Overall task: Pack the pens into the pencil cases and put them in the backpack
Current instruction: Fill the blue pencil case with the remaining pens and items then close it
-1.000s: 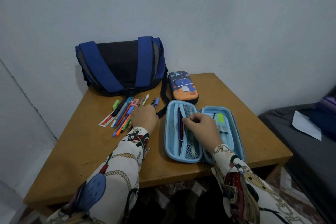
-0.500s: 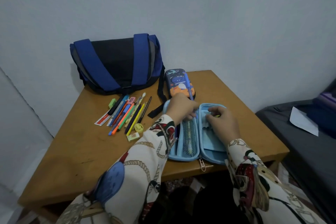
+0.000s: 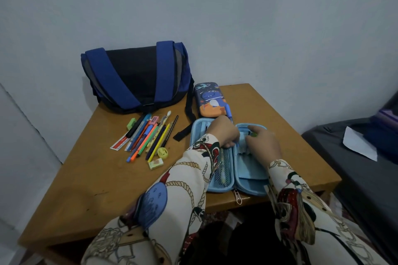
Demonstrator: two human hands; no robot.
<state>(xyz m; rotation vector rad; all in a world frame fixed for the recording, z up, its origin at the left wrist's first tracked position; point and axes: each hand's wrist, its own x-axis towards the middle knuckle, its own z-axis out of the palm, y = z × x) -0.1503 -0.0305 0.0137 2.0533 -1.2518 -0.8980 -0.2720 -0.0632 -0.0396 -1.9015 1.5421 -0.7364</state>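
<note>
The blue backpack [image 3: 137,75] sat behind the open pencil case [image 3: 228,157], ready for loading. Loose pens [image 3: 148,135] lay left of the case. Over it, the left hand [image 3: 224,131] gripped a blue pen [image 3: 228,112] for slotting; the right hand [image 3: 263,142] pinched something green.

This looks like a room in a home: a small brown wooden bench [image 3: 269,101] stands in a corner of plain pale walls [image 3: 258,17], and at 3 o'clock is a dark grey bed [image 3: 355,170] with a white paper sheet [image 3: 357,143].
</note>
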